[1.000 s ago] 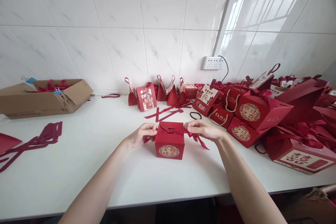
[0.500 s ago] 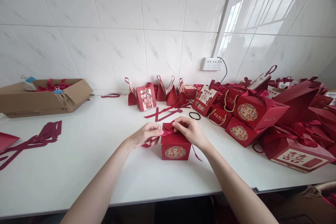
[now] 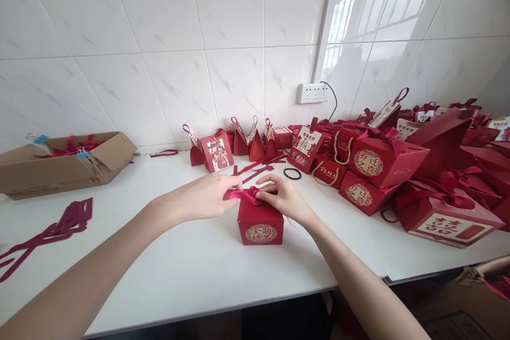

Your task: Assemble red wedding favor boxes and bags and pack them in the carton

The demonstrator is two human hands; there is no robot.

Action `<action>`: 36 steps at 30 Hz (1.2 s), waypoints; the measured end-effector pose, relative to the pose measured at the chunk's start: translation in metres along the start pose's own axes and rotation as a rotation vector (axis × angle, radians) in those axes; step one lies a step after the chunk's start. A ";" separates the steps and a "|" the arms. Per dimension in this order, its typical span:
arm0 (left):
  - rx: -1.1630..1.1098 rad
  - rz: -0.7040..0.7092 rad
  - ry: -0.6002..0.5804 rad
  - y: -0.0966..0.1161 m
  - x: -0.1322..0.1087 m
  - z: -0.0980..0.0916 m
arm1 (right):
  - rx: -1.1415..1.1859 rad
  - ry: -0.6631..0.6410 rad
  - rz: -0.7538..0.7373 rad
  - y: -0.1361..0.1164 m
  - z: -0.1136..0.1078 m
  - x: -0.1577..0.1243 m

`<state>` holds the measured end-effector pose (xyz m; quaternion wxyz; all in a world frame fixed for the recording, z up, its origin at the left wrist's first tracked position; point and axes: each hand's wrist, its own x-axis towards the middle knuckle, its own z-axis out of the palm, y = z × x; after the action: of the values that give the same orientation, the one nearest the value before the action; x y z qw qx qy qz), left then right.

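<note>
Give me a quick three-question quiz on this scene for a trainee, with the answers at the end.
1. Fill in the blank: the left hand holds a ____ at the red box between the forearms.

2. True or false: the open cardboard box on the white table stands at the person's right.

3. Where is the black ring?
A) hanging on the tiled wall
B) lying on the white table
C) around the left wrist

Key:
1. Red ribbon.
2. False; it stands at the left.
3. B.
</note>
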<state>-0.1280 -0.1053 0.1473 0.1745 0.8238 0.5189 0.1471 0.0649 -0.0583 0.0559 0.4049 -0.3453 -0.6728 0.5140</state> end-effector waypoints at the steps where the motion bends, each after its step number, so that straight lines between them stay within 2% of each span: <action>1: 0.052 0.040 0.020 0.003 0.001 -0.001 | -0.005 -0.005 0.006 0.000 0.000 0.001; 5: 0.206 0.178 0.020 0.013 0.008 -0.005 | -0.003 -0.023 0.003 0.000 -0.001 0.003; 9: 0.212 0.259 0.017 0.023 0.018 -0.007 | 0.023 -0.041 -0.023 -0.001 -0.002 0.003; 15: 0.174 0.139 -0.044 0.039 0.026 -0.012 | 0.036 -0.059 0.009 -0.002 -0.003 0.003; 19: 0.210 0.142 -0.064 0.038 0.029 -0.016 | 0.072 -0.043 0.013 0.000 -0.002 0.005; 22: 0.214 0.187 -0.085 0.036 0.032 -0.015 | 0.042 -0.058 -0.027 0.002 -0.002 0.006; 25: 0.200 0.258 -0.025 0.031 0.037 -0.008 | 0.009 -0.085 -0.127 0.004 -0.003 0.006; 28: 0.175 0.268 0.049 0.020 0.046 -0.001 | 0.018 -0.102 -0.185 0.007 -0.005 0.007; 32: 0.113 0.191 0.105 -0.001 0.055 0.008 | 0.054 -0.100 -0.176 0.007 -0.005 0.009; 36: -0.145 -0.001 0.134 -0.019 0.048 0.025 | 0.109 -0.065 -0.125 0.005 -0.004 0.008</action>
<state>-0.1127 -0.0576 0.1191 0.1987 0.7971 0.5178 0.2388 0.0654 -0.0483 0.0537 0.4323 -0.2631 -0.6768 0.5347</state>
